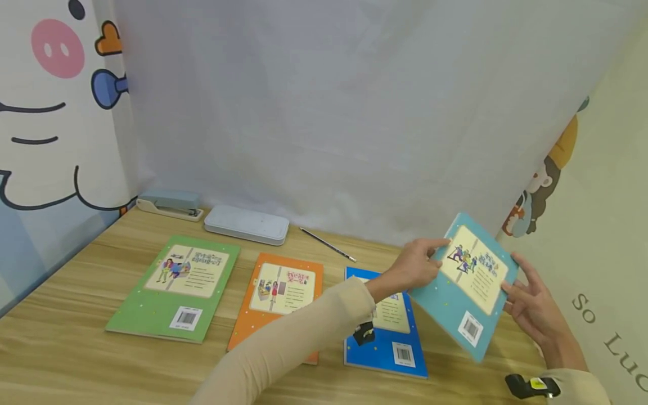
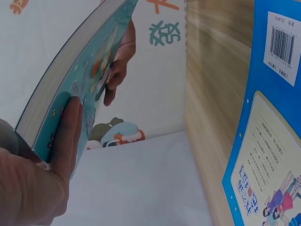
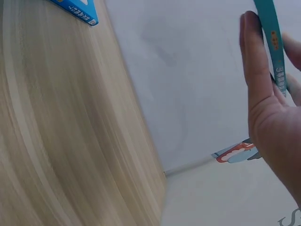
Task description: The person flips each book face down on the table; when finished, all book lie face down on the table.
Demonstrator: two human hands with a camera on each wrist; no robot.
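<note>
A teal book [image 1: 450,298] is held up tilted over the right side of the table, its barcoded cover facing the head camera. My left hand [image 1: 417,263] pinches its upper left edge; in the left wrist view the left fingers [image 2: 70,127] lie along one cover, near the page edges. On the other side my right hand [image 1: 536,306] grips the right edge, and the right wrist view shows the teal spine [image 3: 275,47] between thumb and fingers. Below and left of it lies a blue book [image 1: 372,354], partly covered by the left hand and sleeve.
An orange book [image 1: 248,315] lies left of the blue one, partly behind my left sleeve, and a green book [image 1: 136,309] farther left. Along the back are a stapler [image 1: 169,203], a pale case [image 1: 246,224] and a pencil [image 1: 328,244]. A grey-white curtain [image 1: 329,112] hangs behind.
</note>
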